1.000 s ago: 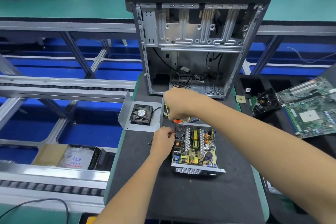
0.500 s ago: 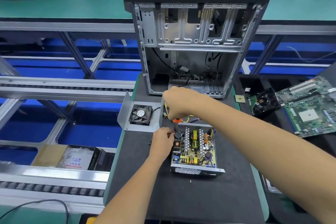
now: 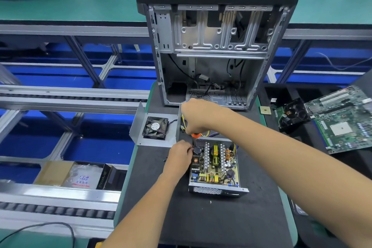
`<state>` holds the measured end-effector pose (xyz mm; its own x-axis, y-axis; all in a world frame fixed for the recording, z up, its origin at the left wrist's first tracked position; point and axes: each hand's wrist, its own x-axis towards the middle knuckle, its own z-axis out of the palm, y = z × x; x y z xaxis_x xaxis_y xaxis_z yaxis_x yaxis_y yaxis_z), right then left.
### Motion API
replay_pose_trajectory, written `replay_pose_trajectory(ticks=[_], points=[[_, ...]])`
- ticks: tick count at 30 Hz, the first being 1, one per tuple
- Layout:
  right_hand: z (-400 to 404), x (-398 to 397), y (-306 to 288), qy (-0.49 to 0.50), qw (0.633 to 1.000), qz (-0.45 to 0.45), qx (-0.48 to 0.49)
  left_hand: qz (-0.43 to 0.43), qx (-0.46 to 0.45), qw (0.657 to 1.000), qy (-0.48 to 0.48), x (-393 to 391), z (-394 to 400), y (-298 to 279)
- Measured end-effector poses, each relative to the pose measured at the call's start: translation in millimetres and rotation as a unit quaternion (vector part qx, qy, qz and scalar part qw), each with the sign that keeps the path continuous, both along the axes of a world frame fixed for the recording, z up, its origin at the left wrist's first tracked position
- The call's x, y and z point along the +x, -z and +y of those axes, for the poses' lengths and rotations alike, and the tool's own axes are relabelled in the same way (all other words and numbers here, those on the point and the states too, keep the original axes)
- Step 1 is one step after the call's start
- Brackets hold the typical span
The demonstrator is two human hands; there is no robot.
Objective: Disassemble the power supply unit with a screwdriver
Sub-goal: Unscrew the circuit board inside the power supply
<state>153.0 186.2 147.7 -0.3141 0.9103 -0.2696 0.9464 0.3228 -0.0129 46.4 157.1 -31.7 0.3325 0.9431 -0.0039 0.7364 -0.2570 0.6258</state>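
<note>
computer case (image 3: 213, 46): standing upright just beyond the right hand, side panel off, bare stamped steel with ribbed drive bays showing; black plastic front facing up. Probably parked there to keep the work zone free.

desk (image 3: 201, 223): wearing a dark, matte mat under both hands; looks grippy, likely chosen so parts are not sliding.

motherboard (image 3: 342, 121): lying flat well off to the right of the right hand, green, densely populated, with a black finned cooler (image 3: 293, 115) beside it; set aside as finished work, I judge.

power supply unit (image 3: 216, 165): sitting open-topped directly under and nearer than the right hand, touching the left hand's fingertips. Grey sheet-metal tray, perforated end wall, board crowded with silver heat-sink fins, yellow transformers, copper coil.

cover (image 3: 153, 129): bent grey sheet lying just left of the right hand, beyond the left hand, carrying a square black fan (image 3: 155, 128); a thin lead is running back toward the unit, so it is staying close.

right hand (image 3: 198, 118): fisting around something hidden by the knuckles, an orange bit (image 3: 195, 135) peeking out below; likely the screwdriver handle, driven downward at the unit's far left corner.

left hand (image 3: 179, 155): fingers curling in at the unit's left wall, seemingly steadying tip or screw; whether it is pinching anything I cannot tell.

loose screws (image 3: 165, 159): tiny dark specks on the mat just left of the left hand.
</note>
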Motion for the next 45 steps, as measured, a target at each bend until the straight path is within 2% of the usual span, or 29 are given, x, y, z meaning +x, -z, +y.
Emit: replay_pose_trajectory(ticks=[18,27,35,45], points=[[-1,-2,0,-0.005,1.000,-0.011,0.002,0.013,0.010,1.000,0.007,1,0,-3],[3,-9,-4,-0.054,0.998,-0.019,-0.023,-0.001,-0.001,1.000,0.001,1,1,-7],[-9,-13,2,0.089,0.995,0.052,-0.010,-0.008,-0.006,1.000,-0.001,0,1,-4],[-15,-13,4,0.070,0.997,0.044,-0.002,-0.002,-0.003,1.000,-0.001,0,-1,-2]])
